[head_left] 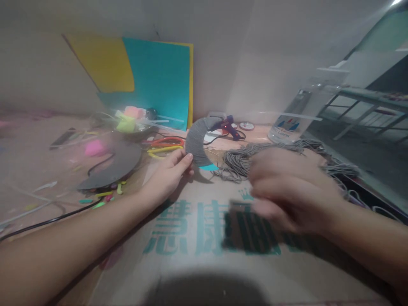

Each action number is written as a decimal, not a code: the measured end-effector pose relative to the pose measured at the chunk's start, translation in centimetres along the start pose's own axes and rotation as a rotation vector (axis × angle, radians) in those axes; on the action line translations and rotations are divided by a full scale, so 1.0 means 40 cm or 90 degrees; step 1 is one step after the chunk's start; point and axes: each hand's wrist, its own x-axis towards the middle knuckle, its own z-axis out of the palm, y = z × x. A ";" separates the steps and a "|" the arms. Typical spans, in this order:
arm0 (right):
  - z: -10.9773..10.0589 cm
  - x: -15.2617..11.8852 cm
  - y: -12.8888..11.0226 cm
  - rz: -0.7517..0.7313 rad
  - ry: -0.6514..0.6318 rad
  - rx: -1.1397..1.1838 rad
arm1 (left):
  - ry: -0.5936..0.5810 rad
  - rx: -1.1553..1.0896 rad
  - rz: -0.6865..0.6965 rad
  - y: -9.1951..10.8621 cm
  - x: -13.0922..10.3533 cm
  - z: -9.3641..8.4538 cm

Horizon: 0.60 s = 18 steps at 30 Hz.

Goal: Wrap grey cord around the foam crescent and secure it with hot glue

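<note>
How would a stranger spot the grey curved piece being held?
Find the green-printed cardboard, then the left hand over it. The hand holds a crescent wound in grey cord. Unlike the smooth grey curved piece further left, this one has a bright blue lower tip.

Printed large in green on the cardboard [127,272]: "慧康", followed by more characters, shadowed and too unclear to read. Just above these, a small green crown [246,194]. On the clear bottle's label [284,128], "C LOOK" legible beneath blue and red sail shapes.
</note>
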 end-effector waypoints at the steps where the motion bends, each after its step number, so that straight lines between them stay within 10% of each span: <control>1: 0.032 0.046 0.025 -0.036 -0.028 -0.007 | 0.018 0.011 0.001 0.005 -0.002 0.001; 8: 0.152 0.099 0.115 0.219 -0.052 0.053 | 0.027 0.018 0.012 0.018 -0.010 0.003; 18: 0.161 0.090 0.095 0.186 -0.031 0.061 | 0.028 0.172 0.069 0.028 -0.022 0.004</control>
